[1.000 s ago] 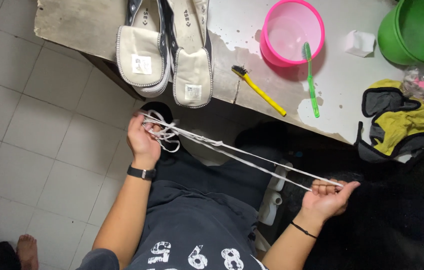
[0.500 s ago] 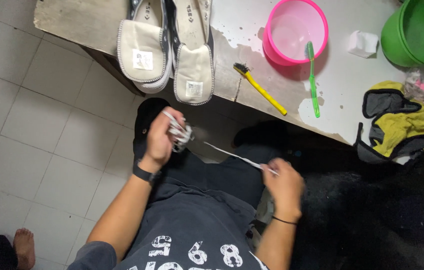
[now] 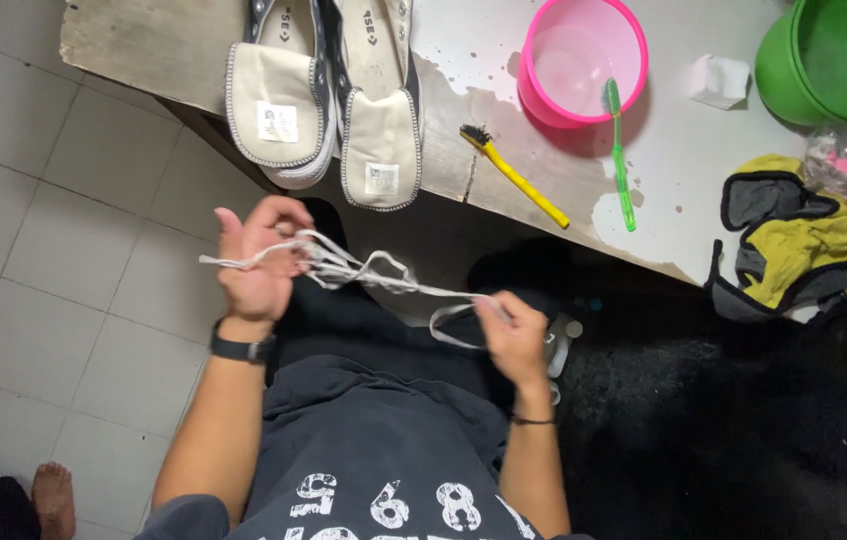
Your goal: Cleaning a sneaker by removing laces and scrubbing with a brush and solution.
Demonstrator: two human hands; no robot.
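Since half a second ago the left hand [image 3: 261, 262] has opened out and lifted slightly, palm toward the camera, and the right hand [image 3: 515, 338] has come in closer along the white shoelaces [image 3: 375, 275], so the stretch between the hands is shorter and slacker than before. Left fingers spread fairly wide, with several loops of lace wound around or draped across them; one loose end sticks out past the hand toward the floor tiles [image 3: 63, 250]. Right fingers narrow, pinching the lace near its other end, a small loop hanging just below the pinch. The laces hang in the air between both hands, above the lap and below the edge of the tabletop [image 3: 163, 45], touching nothing else that I can see. Judging by the bunching at the left hand, the lace is being gathered into a coil there rather than pulled taut. On the tabletop: a pair of canvas shoes [image 3: 328, 95] with laces out, a yellow brush [image 3: 513, 175], a green toothbrush [image 3: 618, 155] lying against a pink tub [image 3: 583, 55], a green bucket [image 3: 833, 55], and a yellow and grey cloth [image 3: 803, 240] at the right edge. A black watch sits on the left wrist.
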